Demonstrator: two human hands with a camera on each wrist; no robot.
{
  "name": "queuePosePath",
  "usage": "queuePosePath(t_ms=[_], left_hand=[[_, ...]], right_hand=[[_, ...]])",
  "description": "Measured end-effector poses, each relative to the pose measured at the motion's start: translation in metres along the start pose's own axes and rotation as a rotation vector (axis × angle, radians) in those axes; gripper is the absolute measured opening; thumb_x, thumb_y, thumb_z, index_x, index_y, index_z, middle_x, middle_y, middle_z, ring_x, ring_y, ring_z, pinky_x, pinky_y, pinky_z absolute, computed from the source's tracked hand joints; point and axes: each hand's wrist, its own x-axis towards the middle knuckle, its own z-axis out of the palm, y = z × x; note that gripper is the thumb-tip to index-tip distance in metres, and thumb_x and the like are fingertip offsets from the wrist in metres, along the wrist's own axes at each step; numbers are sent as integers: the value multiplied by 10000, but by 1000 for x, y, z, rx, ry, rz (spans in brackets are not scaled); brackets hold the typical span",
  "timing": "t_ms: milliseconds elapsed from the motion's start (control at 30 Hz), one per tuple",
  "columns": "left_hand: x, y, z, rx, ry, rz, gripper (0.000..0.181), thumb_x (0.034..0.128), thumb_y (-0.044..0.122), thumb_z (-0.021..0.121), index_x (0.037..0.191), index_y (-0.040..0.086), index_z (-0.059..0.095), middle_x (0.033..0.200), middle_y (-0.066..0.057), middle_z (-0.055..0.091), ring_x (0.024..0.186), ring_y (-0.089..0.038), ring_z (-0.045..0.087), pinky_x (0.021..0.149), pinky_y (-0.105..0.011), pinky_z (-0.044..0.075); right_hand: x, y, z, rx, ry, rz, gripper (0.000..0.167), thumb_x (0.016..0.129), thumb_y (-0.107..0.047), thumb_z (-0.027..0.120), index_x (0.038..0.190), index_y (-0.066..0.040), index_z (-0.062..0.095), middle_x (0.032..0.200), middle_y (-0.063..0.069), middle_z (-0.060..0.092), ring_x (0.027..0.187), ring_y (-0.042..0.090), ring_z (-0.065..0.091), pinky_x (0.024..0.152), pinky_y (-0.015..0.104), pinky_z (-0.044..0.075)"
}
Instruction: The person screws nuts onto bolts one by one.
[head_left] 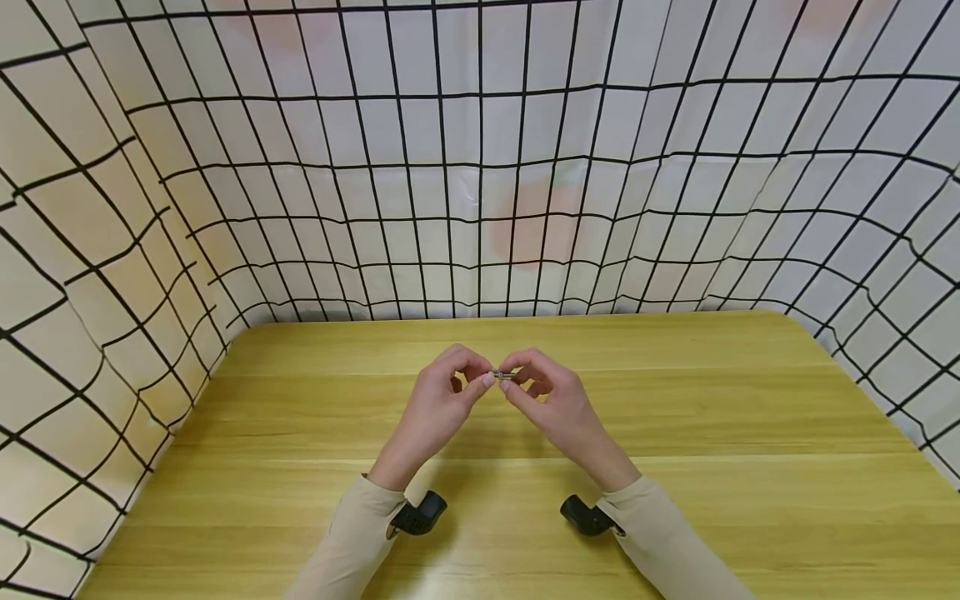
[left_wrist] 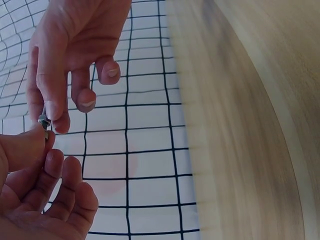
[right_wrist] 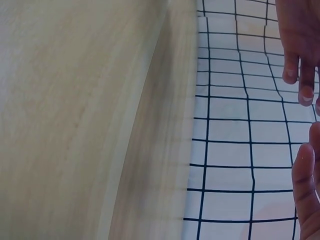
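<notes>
Fingertip to fingertip, a person's 2 hands share 1 small metal fastener (left_wrist: 44, 120), which looks like a bolt with a nut, though it is too small to tell for sure. The left hand (head_left: 444, 390) pinches 1 end between thumb and forefinger; the right hand (head_left: 553, 398) pinches the other the same way. The piece lies level in the narrow gap between them, its long axis running from left hand to right, in line with both grips. Neither hand is nearer: both touch it, so any turn or pull would likely hinge on keeping the 2 pinches on that shared line. In the left wrist view, a nut-like collar shows between the 2 sets of fingertips; the right wrist view does not show the piece. The remaining fingers curve loosely, clear of the metal. Farther out, 2 beige sleeves (head_left: 347, 533) reach in from the near edge, a black device (head_left: 422, 513) at each wrist, above a wooden table (head_left: 750, 417). Beyond stands a white backdrop (head_left: 502, 133) crossed by black grid lines.
</notes>
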Motion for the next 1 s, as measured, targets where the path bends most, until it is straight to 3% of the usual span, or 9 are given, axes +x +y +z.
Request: queuePosePath(t_ms=[400,567,700,833,1000], left_hand=[[0,1,0,11,15,-3,42,935,161,693,944,121,697,859,68,565,814,-118,514,698,-323,399],[0,2,1,8,21,-19,44,922,169,709,943,130,707,858,79,580,811,-110,524,710,-325,414],[0,1,2,-11,35,-37,36,914,149,718,940,125,718,853,75,595,801,-114,532,706,-321,414],[1,1,2,-25,48,-43,43,905,137,728,940,114,728,850,68,610,791,-118,539,701,-317,411],[2,0,2,-21,52,-39,39,903,144,731,933,118,732,848,69,616,787,-119,542,704,-321,413]], right_hand=[[-1,2,2,13,-27,44,34,981,-186,631,1011,-180,648,886,-41,643,745,202,613,577,303,485],[-1,1,2,6,-19,96,52,987,-198,622,1002,-176,666,880,-52,645,742,160,612,583,302,496],[-1,-2,1,-6,-17,122,132,966,-130,649,1097,-144,666,969,-28,663,819,178,618,635,309,495],[1,-19,-3,-16,-13,82,239,918,-20,679,1146,-76,637,1050,42,656,876,210,619,671,324,496],[3,-37,-5,-16,-15,0,189,898,62,664,1066,-17,629,997,113,647,826,214,623,639,326,500]])
